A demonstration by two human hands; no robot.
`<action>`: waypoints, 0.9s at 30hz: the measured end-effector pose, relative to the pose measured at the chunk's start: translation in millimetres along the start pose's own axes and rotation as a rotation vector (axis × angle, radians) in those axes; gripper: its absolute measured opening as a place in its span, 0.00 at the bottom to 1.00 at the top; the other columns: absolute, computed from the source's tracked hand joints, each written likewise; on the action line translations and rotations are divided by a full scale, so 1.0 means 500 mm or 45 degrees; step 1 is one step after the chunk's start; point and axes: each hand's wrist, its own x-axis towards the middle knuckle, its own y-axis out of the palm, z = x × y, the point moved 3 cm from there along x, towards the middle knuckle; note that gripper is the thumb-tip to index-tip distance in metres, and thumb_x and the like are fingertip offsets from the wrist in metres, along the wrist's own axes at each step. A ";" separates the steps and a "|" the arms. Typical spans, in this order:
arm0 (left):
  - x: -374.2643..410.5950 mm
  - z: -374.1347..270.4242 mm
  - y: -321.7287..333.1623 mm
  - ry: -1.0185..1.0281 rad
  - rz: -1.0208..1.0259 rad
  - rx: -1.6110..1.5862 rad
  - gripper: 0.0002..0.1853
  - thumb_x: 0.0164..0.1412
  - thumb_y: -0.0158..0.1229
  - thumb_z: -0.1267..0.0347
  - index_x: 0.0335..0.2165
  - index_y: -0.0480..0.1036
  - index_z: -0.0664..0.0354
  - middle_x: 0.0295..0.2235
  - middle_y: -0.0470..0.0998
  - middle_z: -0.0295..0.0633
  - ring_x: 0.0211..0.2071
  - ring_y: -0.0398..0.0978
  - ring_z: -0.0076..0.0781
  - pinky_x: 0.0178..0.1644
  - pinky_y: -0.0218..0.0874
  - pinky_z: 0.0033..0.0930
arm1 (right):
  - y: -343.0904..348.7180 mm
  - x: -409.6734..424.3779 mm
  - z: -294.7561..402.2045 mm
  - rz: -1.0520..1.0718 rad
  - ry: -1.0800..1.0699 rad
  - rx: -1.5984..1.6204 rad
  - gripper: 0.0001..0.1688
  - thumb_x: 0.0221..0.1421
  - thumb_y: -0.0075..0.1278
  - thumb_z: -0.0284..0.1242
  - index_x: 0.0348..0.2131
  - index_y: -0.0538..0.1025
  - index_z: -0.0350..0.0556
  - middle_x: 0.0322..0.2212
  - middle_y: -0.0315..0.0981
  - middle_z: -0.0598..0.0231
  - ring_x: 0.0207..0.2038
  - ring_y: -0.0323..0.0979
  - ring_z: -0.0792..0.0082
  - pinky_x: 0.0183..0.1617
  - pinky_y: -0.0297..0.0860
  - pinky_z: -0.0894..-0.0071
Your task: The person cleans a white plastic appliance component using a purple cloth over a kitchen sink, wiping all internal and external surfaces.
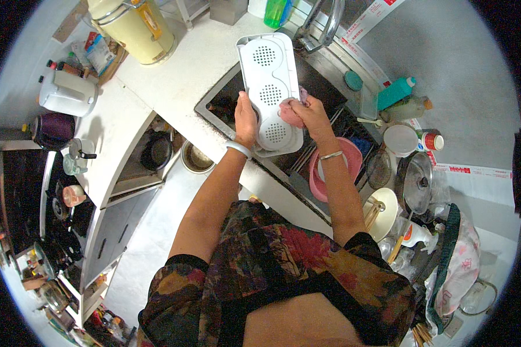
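Observation:
Over the dark sink, my left hand holds the left edge of a long white plastic tray with three groups of round holes. Its fingers reach under the tray, with the thumb along the side. In my right hand is a bunched pink cloth, pressed on the tray's lower right part. A pink plastic basin with something white inside stands in the sink below my right forearm. The metal faucet rises beyond the tray's top right.
A yellow thermos flask and a white appliance stand on the white counter at left. Right of the sink are a teal bottle, a cream bowl, a glass pan lid and several containers. A metal pot sits below the counter edge.

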 end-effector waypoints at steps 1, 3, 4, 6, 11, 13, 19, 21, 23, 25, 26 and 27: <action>0.005 0.006 0.004 0.033 0.001 -0.023 0.32 0.66 0.31 0.50 0.49 0.62 0.70 0.44 0.70 0.48 0.43 0.69 0.36 0.49 0.59 0.34 | 0.004 -0.006 0.017 -0.031 0.045 -0.029 0.12 0.47 0.50 0.30 0.30 0.76 0.38 0.24 0.75 0.66 0.25 0.71 0.74 0.32 0.68 0.75; 0.004 -0.019 0.017 0.075 -0.102 0.382 0.35 0.60 0.47 0.50 0.51 0.56 0.72 0.47 0.64 0.55 0.48 0.64 0.43 0.53 0.54 0.38 | 0.008 -0.007 0.008 -0.057 -0.044 -0.066 0.13 0.47 0.51 0.30 0.31 0.76 0.38 0.25 0.76 0.64 0.26 0.72 0.73 0.33 0.69 0.74; 0.012 -0.006 0.025 0.268 -0.087 0.524 0.39 0.54 0.54 0.51 0.52 0.55 0.74 0.47 0.63 0.58 0.49 0.63 0.45 0.53 0.54 0.39 | 0.007 -0.008 0.005 -0.073 -0.086 -0.085 0.13 0.46 0.51 0.30 0.31 0.76 0.38 0.26 0.76 0.63 0.27 0.73 0.73 0.33 0.69 0.73; 0.011 -0.022 0.050 0.476 -0.073 0.695 0.46 0.46 0.65 0.54 0.52 0.53 0.77 0.48 0.61 0.61 0.50 0.62 0.48 0.54 0.54 0.40 | 0.005 -0.015 0.002 -0.106 -0.097 -0.242 0.14 0.46 0.51 0.32 0.30 0.76 0.37 0.24 0.76 0.60 0.25 0.73 0.71 0.32 0.69 0.71; 0.042 -0.040 0.067 0.509 -0.146 0.744 0.49 0.41 0.69 0.55 0.51 0.54 0.78 0.48 0.62 0.62 0.49 0.63 0.49 0.54 0.55 0.41 | 0.027 -0.040 0.013 -0.186 -0.201 -0.528 0.16 0.45 0.50 0.34 0.27 0.74 0.35 0.21 0.74 0.49 0.23 0.74 0.61 0.29 0.69 0.64; 0.052 -0.046 0.086 0.471 -0.121 0.593 0.40 0.50 0.60 0.54 0.49 0.58 0.77 0.45 0.64 0.64 0.45 0.66 0.54 0.52 0.56 0.43 | 0.023 -0.043 -0.010 -0.206 -0.179 -0.597 0.17 0.45 0.49 0.35 0.25 0.74 0.35 0.20 0.73 0.47 0.23 0.74 0.55 0.29 0.69 0.60; 0.067 -0.008 0.123 0.587 0.019 0.738 0.32 0.63 0.40 0.54 0.53 0.54 0.73 0.47 0.65 0.63 0.46 0.65 0.58 0.52 0.55 0.44 | 0.037 -0.041 0.034 -0.373 -0.538 -0.900 0.12 0.43 0.50 0.25 0.31 0.74 0.37 0.21 0.70 0.57 0.24 0.70 0.57 0.30 0.67 0.62; 0.036 0.018 0.147 0.407 0.020 0.624 0.39 0.63 0.27 0.44 0.54 0.54 0.70 0.47 0.66 0.55 0.48 0.65 0.46 0.54 0.54 0.39 | 0.030 -0.042 0.041 -0.449 -0.686 -1.105 0.15 0.41 0.50 0.24 0.34 0.73 0.38 0.24 0.68 0.56 0.28 0.68 0.53 0.32 0.66 0.59; -0.029 -0.035 0.174 -0.060 0.343 0.193 0.44 0.60 0.20 0.38 0.51 0.60 0.66 0.45 0.69 0.49 0.46 0.67 0.40 0.55 0.54 0.35 | 0.023 -0.057 0.058 -0.516 -0.816 -1.212 0.20 0.39 0.51 0.23 0.38 0.72 0.38 0.28 0.67 0.57 0.32 0.67 0.51 0.35 0.65 0.57; -0.060 -0.070 0.181 -0.097 0.326 -0.171 0.44 0.59 0.25 0.37 0.48 0.62 0.69 0.40 0.69 0.43 0.39 0.67 0.29 0.45 0.61 0.30 | 0.033 -0.067 0.064 -0.483 -0.791 -1.312 0.22 0.39 0.52 0.23 0.40 0.71 0.39 0.33 0.67 0.58 0.35 0.66 0.54 0.37 0.64 0.59; -0.048 -0.056 0.168 -0.044 0.292 -0.082 0.37 0.62 0.32 0.42 0.44 0.64 0.69 0.36 0.70 0.41 0.35 0.67 0.27 0.41 0.62 0.29 | 0.038 -0.072 0.065 -0.466 -0.778 -1.362 0.23 0.39 0.52 0.23 0.41 0.71 0.39 0.35 0.67 0.58 0.37 0.66 0.55 0.39 0.64 0.59; -0.041 -0.059 0.160 0.014 0.255 0.005 0.31 0.64 0.38 0.48 0.40 0.67 0.69 0.33 0.71 0.40 0.31 0.68 0.26 0.36 0.64 0.27 | 0.043 -0.076 0.067 -0.472 -0.808 -1.357 0.24 0.39 0.52 0.23 0.42 0.71 0.40 0.36 0.67 0.59 0.37 0.66 0.55 0.39 0.64 0.60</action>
